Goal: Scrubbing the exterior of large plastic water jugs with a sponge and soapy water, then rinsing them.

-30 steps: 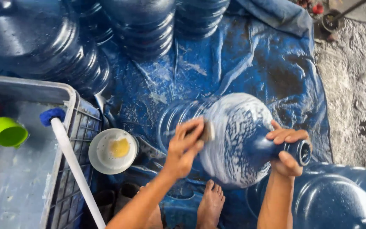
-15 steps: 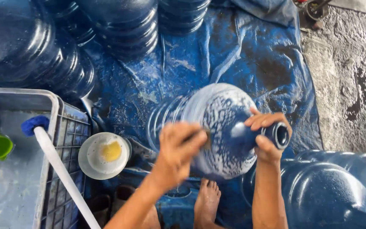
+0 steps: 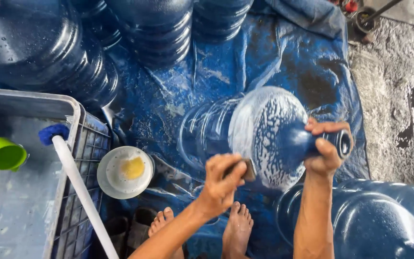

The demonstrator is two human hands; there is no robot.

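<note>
A large blue water jug [image 3: 259,136] lies on its side on a blue tarp [image 3: 168,96], its shoulder covered in white soap suds. My right hand [image 3: 326,148] grips the jug's neck near its open mouth. My left hand [image 3: 222,182] presses a small scrubbing sponge [image 3: 249,169] against the lower part of the soapy shoulder. My bare feet [image 3: 235,228] rest on the tarp just below the jug.
Several more blue jugs stand at the top [image 3: 154,29] and upper left, another lies at lower right [image 3: 374,220]. A grey water tub [image 3: 29,103] on a crate holds a green cup [image 3: 2,153] and a white-handled brush [image 3: 75,180]. A white bowl with yellow soap [image 3: 124,171] sits beside it. Wet concrete [image 3: 398,96] lies right.
My left hand has slid the sponge from the top of the jug's shoulder down to its lower side. The jug has shifted slightly; my right hand keeps its grip on the neck.
</note>
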